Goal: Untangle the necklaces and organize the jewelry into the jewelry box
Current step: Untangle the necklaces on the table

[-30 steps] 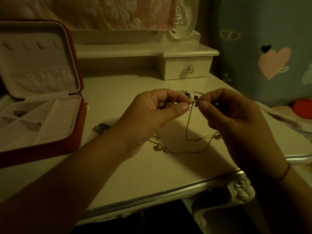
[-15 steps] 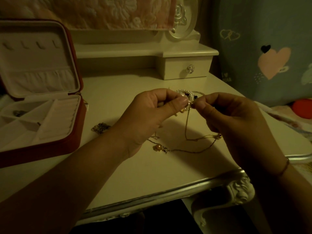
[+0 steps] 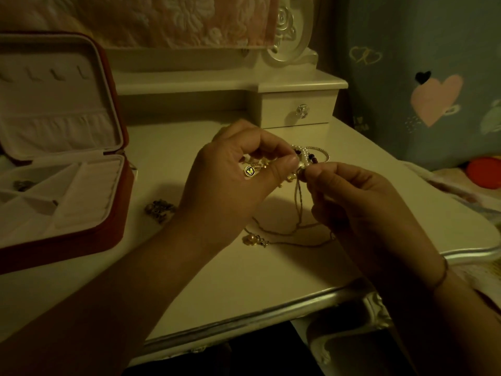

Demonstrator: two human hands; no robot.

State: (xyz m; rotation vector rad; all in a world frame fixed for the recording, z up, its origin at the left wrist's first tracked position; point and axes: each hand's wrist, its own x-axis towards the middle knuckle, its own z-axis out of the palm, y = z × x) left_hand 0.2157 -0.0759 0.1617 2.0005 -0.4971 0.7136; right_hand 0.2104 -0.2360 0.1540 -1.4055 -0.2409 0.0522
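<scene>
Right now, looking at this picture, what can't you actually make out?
Head view, dim light:
- Knot of necklaces: fingertips of the left hand and right hand cover where the strands cross; their number is uncountable.
- Loose chain: its right end runs under the right hand.
- Jewelry box: cut off by the left edge; the small dark piece inside is too dim to name.
- Dark clump beside the left wrist: too blurred to identify.

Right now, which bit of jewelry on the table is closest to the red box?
The dark clump beside the box; the gold pendant lies farther away.
</scene>
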